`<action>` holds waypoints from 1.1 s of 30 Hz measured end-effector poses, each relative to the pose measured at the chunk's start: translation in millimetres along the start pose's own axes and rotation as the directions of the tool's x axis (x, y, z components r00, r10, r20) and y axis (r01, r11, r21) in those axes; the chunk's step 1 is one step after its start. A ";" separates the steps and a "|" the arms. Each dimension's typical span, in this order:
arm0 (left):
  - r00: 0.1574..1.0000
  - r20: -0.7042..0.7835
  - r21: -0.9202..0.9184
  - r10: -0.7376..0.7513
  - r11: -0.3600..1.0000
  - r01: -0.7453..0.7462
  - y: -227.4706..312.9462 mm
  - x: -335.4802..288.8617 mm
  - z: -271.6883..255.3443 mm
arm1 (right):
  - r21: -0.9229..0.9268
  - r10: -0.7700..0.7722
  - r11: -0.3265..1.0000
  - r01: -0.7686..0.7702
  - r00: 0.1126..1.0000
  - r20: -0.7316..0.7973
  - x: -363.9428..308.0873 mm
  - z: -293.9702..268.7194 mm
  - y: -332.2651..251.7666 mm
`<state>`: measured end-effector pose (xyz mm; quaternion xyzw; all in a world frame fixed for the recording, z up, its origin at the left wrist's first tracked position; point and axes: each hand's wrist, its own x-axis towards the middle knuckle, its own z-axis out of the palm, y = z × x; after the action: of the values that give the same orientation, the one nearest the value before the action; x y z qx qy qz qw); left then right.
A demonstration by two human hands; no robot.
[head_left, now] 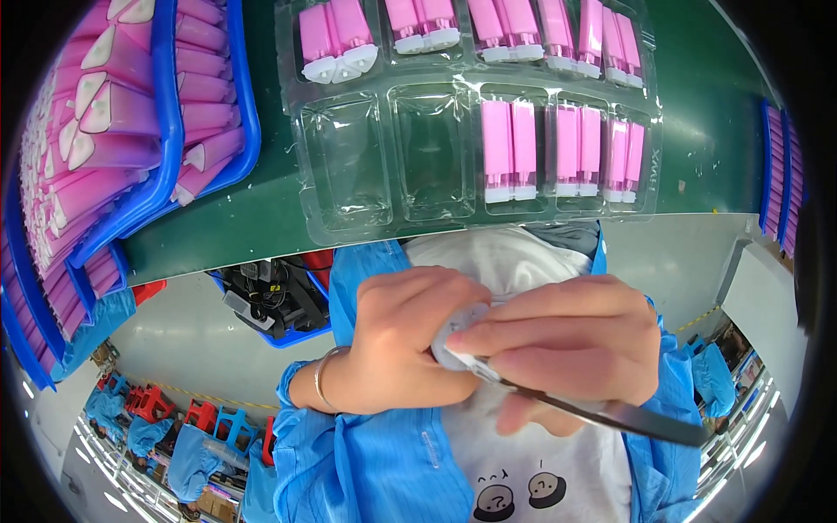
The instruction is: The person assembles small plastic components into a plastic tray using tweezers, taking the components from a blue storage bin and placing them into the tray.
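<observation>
My left hand point(392, 340), a bracelet at its wrist, is wrapped round a part with a rounded, whitish end point(457, 335); the rest of that part is hidden in the fist. My right hand point(575, 349) is closed on slim dark metal tweezers point(623, 417), their narrow end at the whitish part. Both hands are close together in front of my body, below the table edge. Beyond them lies a clear plastic tray point(390, 161) with moulded compartments. Pink pieces with white ends point(510, 150) fill the far row and the three right-hand compartments of the near row.
Blue bins point(167, 131) heaped with similar pink pieces stand at the left of the green table point(261, 213). More blue bins point(771, 170) are at the far right. Beneath the table edge, a blue crate point(301, 336) holds black cables and devices.
</observation>
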<state>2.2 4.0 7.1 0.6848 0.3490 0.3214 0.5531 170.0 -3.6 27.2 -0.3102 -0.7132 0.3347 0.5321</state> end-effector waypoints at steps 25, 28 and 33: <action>0.928 0.363 -0.450 -0.081 0.857 0.251 -2.9 -1.3 5.1 | 0.372 0.009 0.925 -0.084 0.980 0.201 0.6 -15.1 12.3; 0.866 0.471 -0.445 -0.168 0.802 0.398 -3.8 0.9 5.9 | 0.189 -0.002 0.980 -0.069 0.936 0.353 8.5 -25.2 4.4; 0.838 0.546 -0.644 -0.016 0.631 0.432 -16.7 1.5 5.3 | 0.433 0.075 0.878 -0.202 0.953 0.293 13.7 -23.8 16.4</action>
<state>5.4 4.8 -10.2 0.4034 0.1191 0.1761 0.8900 191.1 20.4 26.5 -0.1784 -0.6549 0.5695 0.4636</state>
